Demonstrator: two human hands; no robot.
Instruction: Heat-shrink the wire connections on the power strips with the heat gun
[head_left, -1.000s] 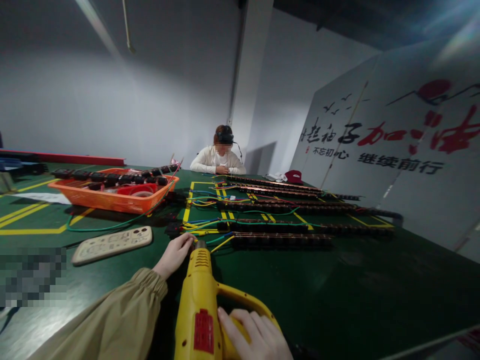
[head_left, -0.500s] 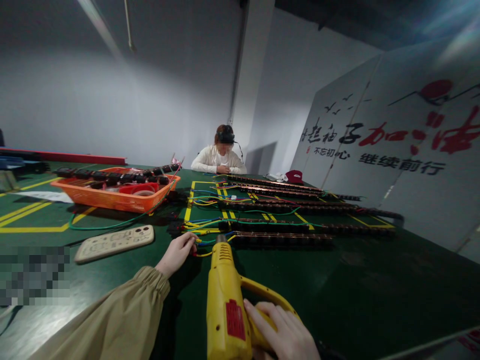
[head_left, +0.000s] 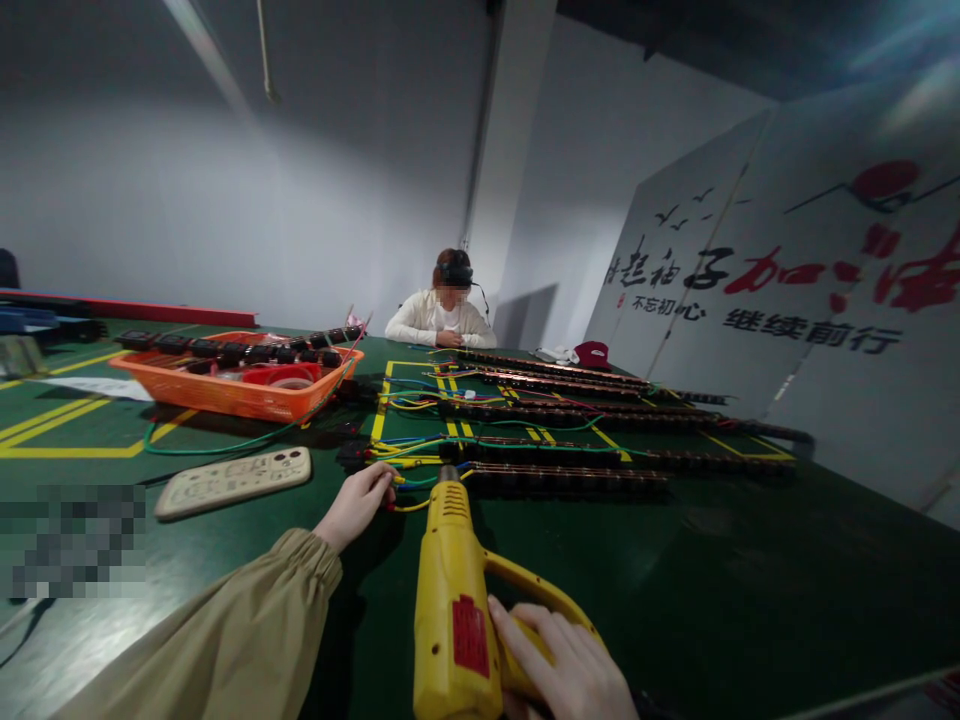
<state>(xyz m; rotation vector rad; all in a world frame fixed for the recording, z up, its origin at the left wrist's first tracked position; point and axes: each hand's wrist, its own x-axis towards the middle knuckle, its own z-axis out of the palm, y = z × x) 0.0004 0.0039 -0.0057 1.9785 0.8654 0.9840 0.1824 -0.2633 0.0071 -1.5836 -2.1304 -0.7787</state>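
Observation:
My right hand point(head_left: 566, 660) is wrapped round the handle of a yellow heat gun point(head_left: 454, 590), which has a red label on its body. Its metal nozzle point(head_left: 448, 474) points away from me, beside a bundle of coloured wires point(head_left: 416, 484). These wires run to the left end of the nearest long black strip point(head_left: 570, 482), which has copper-coloured lines along it. The fingers of my left hand point(head_left: 361, 502) pinch the yellow and green wires just left of the nozzle. Its fingertips partly hide the wire ends.
An orange basket point(head_left: 225, 399) holding black parts and red items stands at the left. In front of it lies a beige phone point(head_left: 234, 484). Several more black strips point(head_left: 555, 413) with wires lie beyond my hands. Across the green table point(head_left: 735, 580) sits a person point(head_left: 442, 315) in white.
The view has shifted slightly. My hands, the heat gun and the wires keep almost the same positions relative to each other.

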